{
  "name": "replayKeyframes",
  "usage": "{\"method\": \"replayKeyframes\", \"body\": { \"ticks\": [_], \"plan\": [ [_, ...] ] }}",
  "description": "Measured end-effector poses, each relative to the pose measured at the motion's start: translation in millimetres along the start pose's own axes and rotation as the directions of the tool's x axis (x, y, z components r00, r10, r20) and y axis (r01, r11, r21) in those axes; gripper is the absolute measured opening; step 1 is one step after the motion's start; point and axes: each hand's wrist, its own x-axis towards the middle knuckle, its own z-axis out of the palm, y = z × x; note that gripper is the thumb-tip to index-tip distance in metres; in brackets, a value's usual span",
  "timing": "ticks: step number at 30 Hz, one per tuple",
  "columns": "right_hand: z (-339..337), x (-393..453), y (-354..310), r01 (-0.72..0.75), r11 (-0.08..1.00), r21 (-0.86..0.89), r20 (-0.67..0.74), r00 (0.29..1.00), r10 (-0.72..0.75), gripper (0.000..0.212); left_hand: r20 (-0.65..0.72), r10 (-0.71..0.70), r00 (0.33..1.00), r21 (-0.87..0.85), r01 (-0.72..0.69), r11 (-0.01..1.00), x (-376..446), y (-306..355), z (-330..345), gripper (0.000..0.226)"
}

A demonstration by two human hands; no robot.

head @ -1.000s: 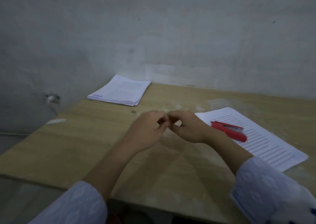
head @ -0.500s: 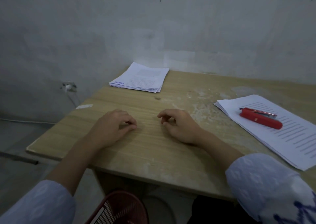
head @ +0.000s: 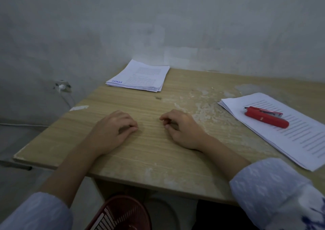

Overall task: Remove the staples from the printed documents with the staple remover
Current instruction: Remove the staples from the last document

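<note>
Here both hands rest apart on the worn wooden table (head: 175, 96), the left hand (head: 112, 131) and right hand (head: 182, 129) with fingers loosely curled, holding nothing. The red staple remover (head: 266, 117) lies on the right stack of lined printed pages (head: 299, 138); another white paper stack (head: 140, 76) sits far left.

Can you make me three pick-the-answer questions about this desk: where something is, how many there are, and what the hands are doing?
1. Where is the red staple remover?
A. on the right-side white lined paper stack
B. in a hand
C. on the floor

2. How many paper stacks lie on the light wooden table?
A. one
B. two
C. four

3. What are the hands doing?
A. gripping paper
B. resting, holding nothing
C. lifting the tool

Answers: 1 A, it lies on the lined sheets. 2 B, that stack plus the far white printed stack. 3 B, left hand and right hand rest, fingers loosely curled.
</note>
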Motion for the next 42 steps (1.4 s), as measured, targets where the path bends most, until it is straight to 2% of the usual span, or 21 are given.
{"method": "replayKeyframes", "body": {
  "ticks": [15,18,20,21,24,28,31,35,38,40,42],
  "plan": [
    [-1.5,-3.8,-0.6,-0.017,1.000,0.026,0.014,1.000,0.016,0.025,-0.075,-0.039,0.996,-0.004,0.039,0.999,0.2,7.4,-0.5,0.034],
    [-5.2,-4.8,-1.7,-0.076,0.992,0.099,0.034,0.997,0.073,0.028,-0.034,-0.151,0.988,-0.091,0.148,0.985,1.0,9.4,-4.4,0.014],
    [-16.1,-6.3,-1.8,-0.096,0.987,0.125,0.013,0.995,0.095,0.029,-0.053,-0.218,0.974,-0.149,0.209,0.967,3.6,14.4,-6.2,0.036],
    [-24.2,-7.0,-0.1,-0.101,0.987,0.126,-0.007,0.995,0.103,0.029,-0.067,-0.247,0.967,-0.166,0.233,0.958,7.9,20.8,-6.8,0.040],
    [-54.8,-10.6,12.4,-0.128,0.988,0.089,-0.038,0.991,0.131,0.027,-0.099,-0.224,0.970,-0.223,0.198,0.955,30.0,53.0,-1.3,0.035],
    [-101.0,-23.1,44.2,-0.202,0.979,-0.040,-0.020,0.979,0.202,0.027,-0.071,-0.100,0.992,-0.283,0.076,0.956,69.7,108.3,21.3,0.020],
    [-133.9,-37.6,70.4,-0.249,0.959,-0.136,-0.025,0.969,0.248,0.029,-0.046,-0.086,0.995,-0.365,0.064,0.929,100.6,140.4,46.9,0.013],
    [-171.0,-55.1,107.3,-0.350,0.904,-0.247,0.059,0.925,0.374,0.033,0.023,-0.218,0.976,-0.431,0.206,0.878,143.3,165.6,90.0,0.013],
    [-186.4,-64.0,134.0,-0.392,0.863,-0.319,0.099,0.891,0.442,0.042,0.035,-0.385,0.922,-0.396,0.367,0.842,171.3,169.1,124.3,0.019],
    [-191.1,-68.4,150.7,-0.413,0.842,-0.347,0.166,0.857,0.488,0.055,0.061,-0.511,0.857,-0.272,0.507,0.818,187.6,171.3,143.9,0.031],
    [-191.8,-71.5,164.5,-0.419,0.831,-0.366,0.200,0.837,0.510,0.062,0.153,-0.616,0.773,-0.065,0.630,0.774,199.5,174.1,157.2,0.051]
  ]
}}
